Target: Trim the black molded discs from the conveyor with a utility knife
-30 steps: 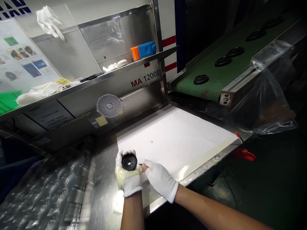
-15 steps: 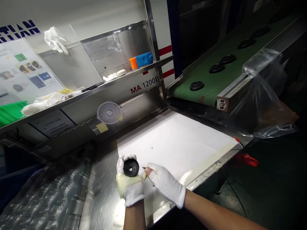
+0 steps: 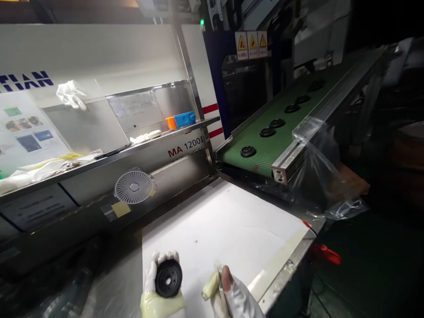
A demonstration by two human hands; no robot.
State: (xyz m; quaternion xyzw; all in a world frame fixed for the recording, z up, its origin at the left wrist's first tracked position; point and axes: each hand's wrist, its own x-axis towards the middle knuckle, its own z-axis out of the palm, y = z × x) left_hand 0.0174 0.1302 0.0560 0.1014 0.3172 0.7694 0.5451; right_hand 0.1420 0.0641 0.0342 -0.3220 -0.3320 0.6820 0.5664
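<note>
My left hand [image 3: 158,289], in a white glove, is closed around a round black plastic part [image 3: 168,278] with a hole in its middle, held face up at the bottom of the view. My right hand [image 3: 230,297], also gloved with a bare fingertip showing, pinches a thin metal tool [image 3: 220,286] just right of the part, a short gap away. Both hands hover over the white sheet [image 3: 225,225] on the steel table [image 3: 285,274].
A green conveyor belt [image 3: 265,152] at the right carries several black round parts [image 3: 248,151] toward the table. A clear plastic bag [image 3: 326,176] hangs beside it. A steel shelf [image 3: 109,157] holds blue and orange blocks [image 3: 181,120], cloths and a white fan grille [image 3: 134,187].
The camera tilted up, so the hands dropped to the bottom edge. My right hand with the tool has drawn away from the black part to the right.
</note>
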